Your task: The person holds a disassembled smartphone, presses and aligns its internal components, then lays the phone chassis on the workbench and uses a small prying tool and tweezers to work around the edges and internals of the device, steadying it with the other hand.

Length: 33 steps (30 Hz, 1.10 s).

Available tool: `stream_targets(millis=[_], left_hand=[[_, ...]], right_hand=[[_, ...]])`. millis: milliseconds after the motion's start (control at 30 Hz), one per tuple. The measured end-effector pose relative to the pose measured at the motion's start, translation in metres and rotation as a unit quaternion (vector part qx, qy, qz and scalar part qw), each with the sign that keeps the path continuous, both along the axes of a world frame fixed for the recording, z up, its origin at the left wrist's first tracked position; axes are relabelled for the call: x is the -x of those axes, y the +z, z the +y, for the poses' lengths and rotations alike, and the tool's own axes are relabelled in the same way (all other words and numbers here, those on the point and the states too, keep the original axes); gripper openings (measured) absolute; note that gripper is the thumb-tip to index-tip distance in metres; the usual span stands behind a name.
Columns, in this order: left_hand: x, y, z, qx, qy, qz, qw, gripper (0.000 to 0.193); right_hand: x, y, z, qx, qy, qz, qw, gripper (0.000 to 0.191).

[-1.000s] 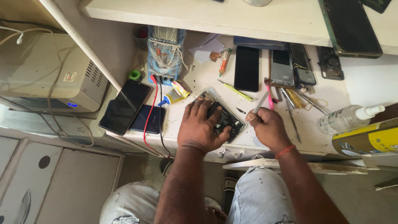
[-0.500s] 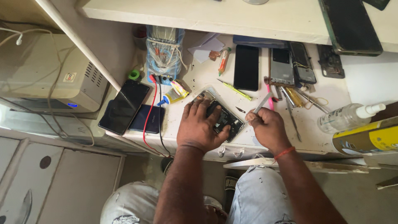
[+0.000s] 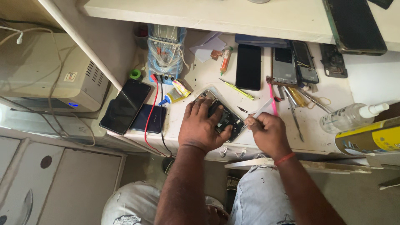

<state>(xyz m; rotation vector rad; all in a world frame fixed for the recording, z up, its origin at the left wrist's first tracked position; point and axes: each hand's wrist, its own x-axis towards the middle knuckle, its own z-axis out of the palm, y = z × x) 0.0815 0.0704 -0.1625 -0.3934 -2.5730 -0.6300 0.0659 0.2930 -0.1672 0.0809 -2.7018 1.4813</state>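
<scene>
An opened phone (image 3: 227,118) with its insides showing lies tilted on the white workbench (image 3: 200,79). My left hand (image 3: 203,127) lies flat over its left half and presses it down. My right hand (image 3: 268,134) sits just right of the phone, closed on a thin metal tool (image 3: 261,110), probably tweezers, whose other end sticks up and to the right. The tool's working tip is hidden by my fingers. A red band is on my right wrist.
Black phones (image 3: 125,105) lie at the bench's left edge by red and black wires (image 3: 151,112). More phones (image 3: 248,66), a pink tool (image 3: 272,98), a yellow-green pen (image 3: 237,89), tweezers and a spray bottle (image 3: 350,116) crowd the right. A grey box (image 3: 50,79) stands left.
Both hands stay on the opened phone. My right hand has shifted only slightly with the thin tool; the view has drifted a little.
</scene>
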Motion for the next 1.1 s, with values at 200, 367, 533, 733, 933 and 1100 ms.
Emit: stream_targets(millis=[200,367,533,733,933,1100], left_hand=[[0.001,-0.001,0.0,0.001,0.0,-0.003,1.0,0.061],[0.0,0.0,0.001,-0.006,-0.001,-0.005,1.0,0.061],[0.001,-0.001,0.0,-0.004,-0.001,-0.002,1.0,0.061],[0.002,-0.001,0.001,-0.007,0.0,0.0,1.0,0.061],[0.001,-0.004,-0.001,0.0,-0.001,0.004,1.0,0.061],[0.001,-0.002,0.0,-0.006,0.0,0.0,1.0,0.061]], right_hand=[[0.005,-0.005,0.003,0.017,-0.036,-0.01,0.999,0.013],[-0.001,-0.005,0.001,-0.011,-0.018,-0.019,1.0,0.012],[-0.004,-0.001,0.0,-0.024,-0.022,0.044,0.999,0.011],[-0.004,-0.002,0.001,-0.026,-0.03,0.03,0.999,0.013],[-0.002,-0.004,0.001,-0.031,-0.046,0.028,0.998,0.014],[-0.006,-0.004,-0.003,0.006,0.006,0.024,1.0,0.012]])
